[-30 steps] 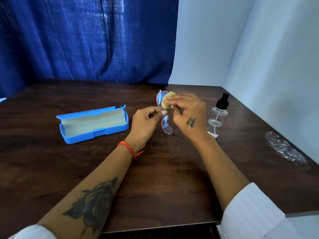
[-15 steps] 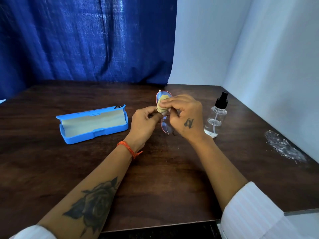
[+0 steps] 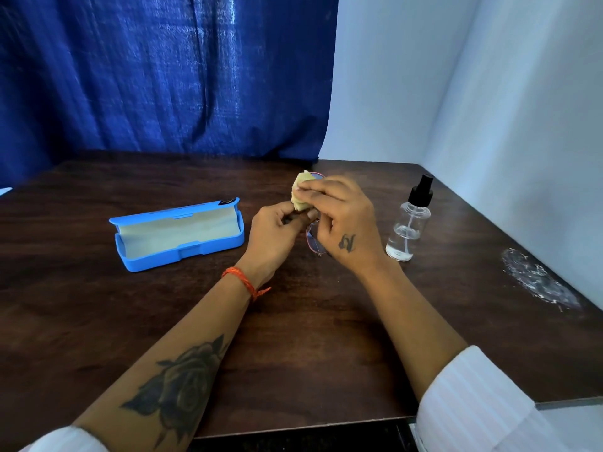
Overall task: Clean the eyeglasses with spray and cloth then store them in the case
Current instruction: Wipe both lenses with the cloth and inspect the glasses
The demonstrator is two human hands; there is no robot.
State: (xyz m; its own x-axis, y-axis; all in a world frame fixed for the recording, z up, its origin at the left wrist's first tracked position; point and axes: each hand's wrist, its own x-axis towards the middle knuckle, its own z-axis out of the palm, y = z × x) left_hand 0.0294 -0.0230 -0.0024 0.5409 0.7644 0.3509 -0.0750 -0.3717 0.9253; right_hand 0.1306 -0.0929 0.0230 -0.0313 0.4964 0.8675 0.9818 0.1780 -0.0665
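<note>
Above the middle of the dark wooden table, my left hand [image 3: 274, 234] pinches the red-rimmed eyeglasses [image 3: 314, 243] at their centre. They stand on end, one lens above the other. My right hand [image 3: 342, 220] pinches a small yellow cloth [image 3: 299, 195] against the upper lens, which is mostly hidden behind cloth and fingers. Below my right hand the lower lens shows. An open blue case [image 3: 179, 234] with a pale lining lies to the left. To the right stands a clear spray bottle [image 3: 409, 223] with a black pump.
The table [image 3: 310, 337] ends at a blue curtain behind and a white wall on the right. A crumpled clear plastic wrapper [image 3: 538, 282] lies near the right edge.
The cloth in my right hand has slid left and up across the upper lens. My left hand stays pinched at the glasses' centre.
</note>
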